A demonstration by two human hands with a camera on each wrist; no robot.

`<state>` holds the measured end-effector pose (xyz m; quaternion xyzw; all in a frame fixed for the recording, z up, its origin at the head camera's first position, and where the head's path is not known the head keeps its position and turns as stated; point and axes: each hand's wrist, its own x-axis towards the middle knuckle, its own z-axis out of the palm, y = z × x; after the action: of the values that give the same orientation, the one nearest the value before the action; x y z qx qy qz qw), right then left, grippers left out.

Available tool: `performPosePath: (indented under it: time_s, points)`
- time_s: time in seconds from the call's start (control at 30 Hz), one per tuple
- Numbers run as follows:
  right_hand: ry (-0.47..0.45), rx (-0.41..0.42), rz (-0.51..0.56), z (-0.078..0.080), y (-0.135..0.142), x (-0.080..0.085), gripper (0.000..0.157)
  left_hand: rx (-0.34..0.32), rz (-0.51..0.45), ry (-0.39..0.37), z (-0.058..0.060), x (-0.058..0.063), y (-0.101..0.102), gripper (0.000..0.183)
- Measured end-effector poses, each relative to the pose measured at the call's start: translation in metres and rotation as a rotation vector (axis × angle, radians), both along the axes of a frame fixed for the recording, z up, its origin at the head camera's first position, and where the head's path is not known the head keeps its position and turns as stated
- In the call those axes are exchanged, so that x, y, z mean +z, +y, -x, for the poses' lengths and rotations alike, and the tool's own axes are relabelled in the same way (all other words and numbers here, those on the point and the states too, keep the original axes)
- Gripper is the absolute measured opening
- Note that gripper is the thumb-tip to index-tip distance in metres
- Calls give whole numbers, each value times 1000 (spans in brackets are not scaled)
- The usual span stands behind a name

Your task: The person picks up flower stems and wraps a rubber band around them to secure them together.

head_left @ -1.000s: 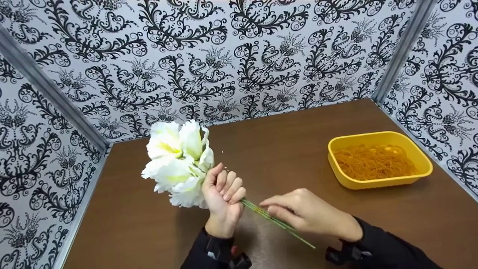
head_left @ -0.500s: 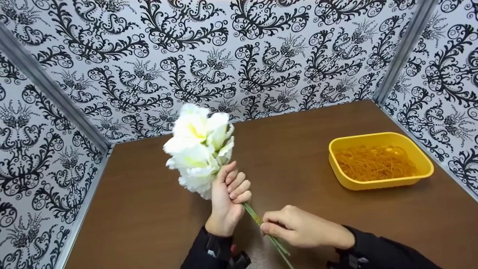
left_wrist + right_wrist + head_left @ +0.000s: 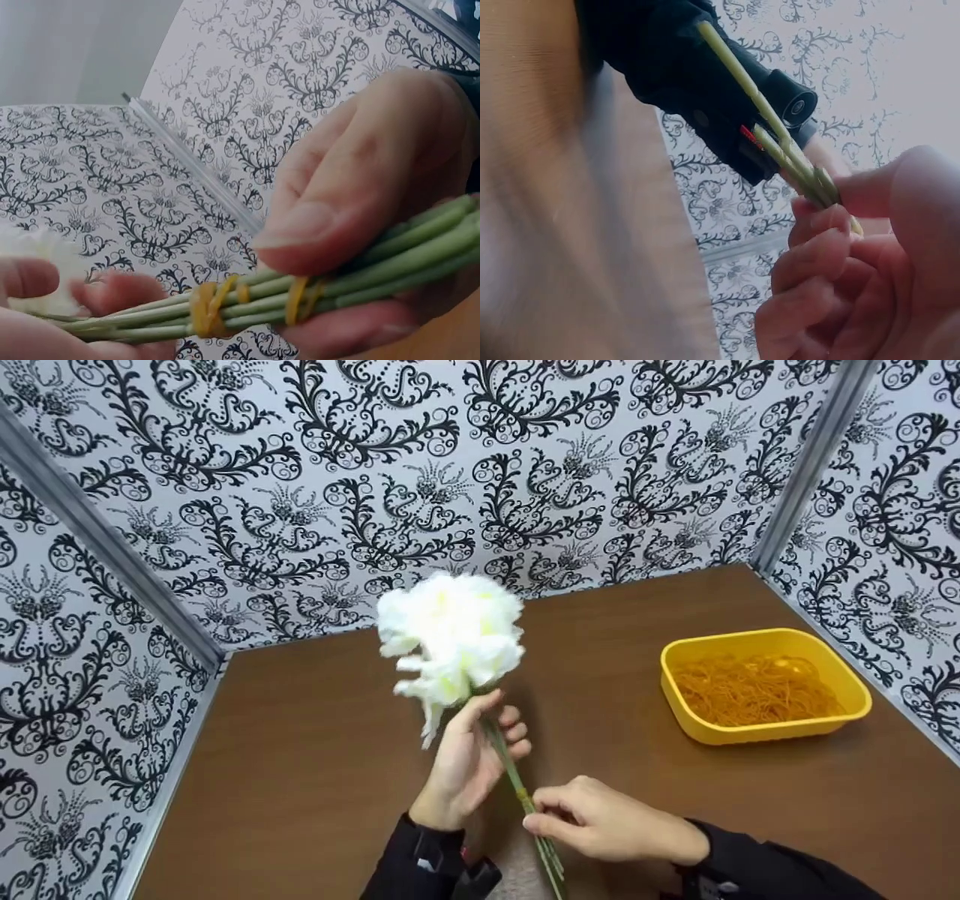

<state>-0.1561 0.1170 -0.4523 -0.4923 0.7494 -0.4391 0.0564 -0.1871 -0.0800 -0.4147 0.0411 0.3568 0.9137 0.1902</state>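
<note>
A bunch of white flowers [image 3: 454, 630] leans upright over the table, its long green stems [image 3: 509, 761] gathered together. Yellow rubber bands [image 3: 204, 309] are wound round the stems, clearest in the left wrist view. My right hand [image 3: 600, 819] pinches the stems between thumb and fingers, by the bands. Higher up, just under the blooms, my left hand [image 3: 466, 765] has its fingers loosened, and the stems lie across its palm. Cut stem ends [image 3: 739, 71] stick out beyond my right hand in the right wrist view.
A yellow tub [image 3: 765, 731] with a heap of rubber bands [image 3: 757, 690] stands at the right of the brown table [image 3: 300, 780]. Patterned black-and-white panels [image 3: 405, 510] enclose the back and sides.
The flowers have swung right and turned more upright. My right hand moved down slightly and took hold of the stems; my left hand loosened its grip on them.
</note>
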Motion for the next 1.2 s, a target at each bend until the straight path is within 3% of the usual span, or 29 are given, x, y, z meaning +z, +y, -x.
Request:
performPosePath:
  time_s: [0.2,0.33,0.43,0.6,0.87,1.07,1.2]
  points:
    - [-32,-114,1,5,3,-7,19,-41,365,167,0,-4,3,57]
    - [28,-184,-22,11,3,-17,18,-22,578,290,4,-10,3,52]
    - [49,-227,-42,15,3,-26,18,-28,678,355,9,-18,2,47]
    - [29,-256,-88,23,4,-42,21,-52,705,377,20,-36,1,53]
    - [13,-245,-177,33,7,-60,30,-1,820,368,35,-68,2,43]
    - [-27,-235,-277,36,11,-62,33,-49,757,297,39,-85,3,36]
    - [17,-262,-354,35,11,-61,35,-52,744,267,40,-90,6,39]
